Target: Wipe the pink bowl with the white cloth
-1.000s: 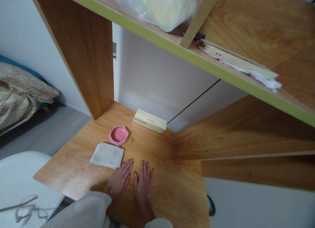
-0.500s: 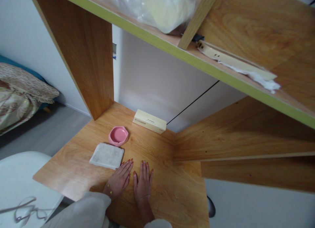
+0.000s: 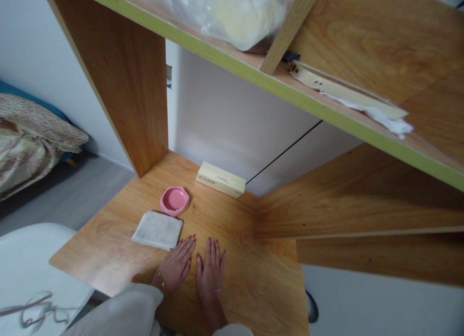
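Both palms lie flat on the wooden desk (image 3: 253, 283), side by side. My left hand (image 3: 176, 263) is open, its fingers stretched out, with nothing in it. Its fingertips come close to the right edge of a folded grey-white cloth (image 3: 158, 229). To the right, my right hand (image 3: 210, 268) is also open and holds nothing, thumb apart from the fingers. A pink many-sided ashtray (image 3: 174, 201) stands just beyond the cloth. Farther back, a long cream-coloured box (image 3: 220, 179) lies near the rear edge of the desk.
Overhead runs a wooden shelf (image 3: 217, 55) bearing a clear plastic bag (image 3: 242, 17) and a long cream strip-like tray (image 3: 348, 92). A side panel (image 3: 119, 75) rises at left. Glasses (image 3: 43, 309) rest on a white surface (image 3: 32, 258) at lower left.
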{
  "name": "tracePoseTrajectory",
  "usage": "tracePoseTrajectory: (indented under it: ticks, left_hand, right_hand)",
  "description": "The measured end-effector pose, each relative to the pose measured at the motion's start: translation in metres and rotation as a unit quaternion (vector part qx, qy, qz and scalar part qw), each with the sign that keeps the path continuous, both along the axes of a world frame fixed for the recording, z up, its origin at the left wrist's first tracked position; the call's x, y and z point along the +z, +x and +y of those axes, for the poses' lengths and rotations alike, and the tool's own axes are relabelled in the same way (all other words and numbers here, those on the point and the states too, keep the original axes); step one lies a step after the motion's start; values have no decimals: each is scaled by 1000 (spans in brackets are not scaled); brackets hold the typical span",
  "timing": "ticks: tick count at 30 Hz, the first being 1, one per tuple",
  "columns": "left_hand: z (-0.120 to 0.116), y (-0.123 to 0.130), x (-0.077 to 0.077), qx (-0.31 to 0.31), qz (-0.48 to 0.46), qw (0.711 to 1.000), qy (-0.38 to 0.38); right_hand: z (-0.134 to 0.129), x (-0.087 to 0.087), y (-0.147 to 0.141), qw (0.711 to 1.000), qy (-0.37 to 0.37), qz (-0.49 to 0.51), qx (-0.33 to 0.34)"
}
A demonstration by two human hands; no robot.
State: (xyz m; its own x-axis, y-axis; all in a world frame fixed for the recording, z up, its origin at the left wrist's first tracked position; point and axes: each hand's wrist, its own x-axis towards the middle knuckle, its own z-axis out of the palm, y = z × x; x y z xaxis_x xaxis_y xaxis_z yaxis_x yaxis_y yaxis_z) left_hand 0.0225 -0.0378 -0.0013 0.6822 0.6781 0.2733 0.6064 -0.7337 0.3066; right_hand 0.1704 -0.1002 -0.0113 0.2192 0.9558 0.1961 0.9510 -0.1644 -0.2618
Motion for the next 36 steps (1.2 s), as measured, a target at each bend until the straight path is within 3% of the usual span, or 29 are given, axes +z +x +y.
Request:
tracePoseTrajectory:
  ticks: [36]
  left_hand:
    - [-1,-1,-1,2,-1,1000,-4]
  right_hand:
    - [1,-1,0,1000,-3,-4,1]
